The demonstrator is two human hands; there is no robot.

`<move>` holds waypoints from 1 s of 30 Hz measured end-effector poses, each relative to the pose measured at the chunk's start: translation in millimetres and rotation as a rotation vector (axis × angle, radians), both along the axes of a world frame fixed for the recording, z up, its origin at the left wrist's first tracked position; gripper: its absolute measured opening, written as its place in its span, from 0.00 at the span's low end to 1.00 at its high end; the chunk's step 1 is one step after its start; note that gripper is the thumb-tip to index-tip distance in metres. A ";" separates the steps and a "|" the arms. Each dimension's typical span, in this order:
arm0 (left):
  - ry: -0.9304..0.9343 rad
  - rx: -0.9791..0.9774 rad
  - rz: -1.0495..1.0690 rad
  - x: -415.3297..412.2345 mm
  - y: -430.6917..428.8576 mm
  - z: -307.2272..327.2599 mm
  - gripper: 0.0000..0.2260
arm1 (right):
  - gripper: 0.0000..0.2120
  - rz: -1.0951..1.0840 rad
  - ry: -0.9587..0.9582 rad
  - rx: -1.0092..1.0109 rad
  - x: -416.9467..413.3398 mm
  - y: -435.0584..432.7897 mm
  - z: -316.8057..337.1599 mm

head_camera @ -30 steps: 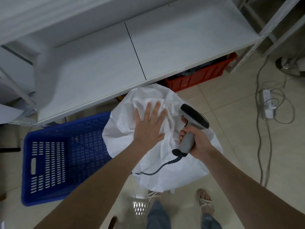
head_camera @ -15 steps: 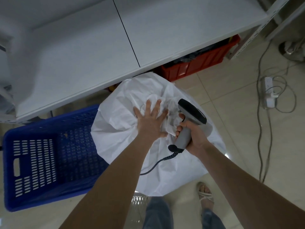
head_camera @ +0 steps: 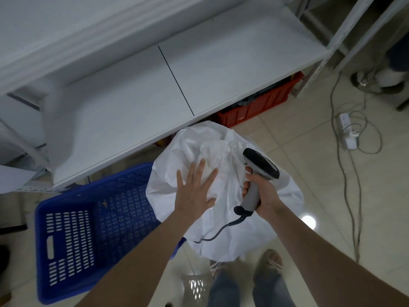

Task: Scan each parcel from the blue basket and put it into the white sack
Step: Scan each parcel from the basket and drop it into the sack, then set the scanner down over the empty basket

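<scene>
Presses left hand [head_camera: 194, 192] flat, fingers straight and spread, on crumpled top of white sack [head_camera: 281, 229]. Grips grey handle of scanner [head_camera: 257, 171] in right hand [head_camera: 264, 194], fingers curled round it; black head tilted over sack, cable [head_camera: 221, 231] trailing down sack's front.

Scene, left to right:
- Blue basket [head_camera: 68, 247] on floor, just left of sack. Shows perforated floor and walls inside, plus one small yellowish scrap near far wall.
- Sack bulging, mouth folded over, contents hidden.
- Red crate [head_camera: 259, 108] under white shelf [head_camera: 132, 111] behind sack. Dark items inside, too unclear to name.
- Power strip [head_camera: 348, 131] with tangled cords on tiles, far right.
</scene>
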State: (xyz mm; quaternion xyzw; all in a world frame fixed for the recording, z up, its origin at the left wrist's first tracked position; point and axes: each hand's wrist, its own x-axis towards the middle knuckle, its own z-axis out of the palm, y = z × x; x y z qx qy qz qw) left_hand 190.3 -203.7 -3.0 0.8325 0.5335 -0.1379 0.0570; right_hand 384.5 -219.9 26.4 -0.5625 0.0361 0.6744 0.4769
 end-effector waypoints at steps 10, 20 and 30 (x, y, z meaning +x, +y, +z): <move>-0.151 -0.218 0.290 -16.7 -5.6 35.1 0.34 | 0.09 0.122 0.004 -0.019 -17.8 -7.0 19.4; -0.222 -0.240 0.737 -117.3 -39.7 81.9 0.22 | 0.05 0.380 0.016 0.082 -132.6 6.6 64.8; -0.682 -0.328 1.010 -245.0 -7.9 75.8 0.18 | 0.11 0.650 -0.222 0.191 -305.3 57.9 64.4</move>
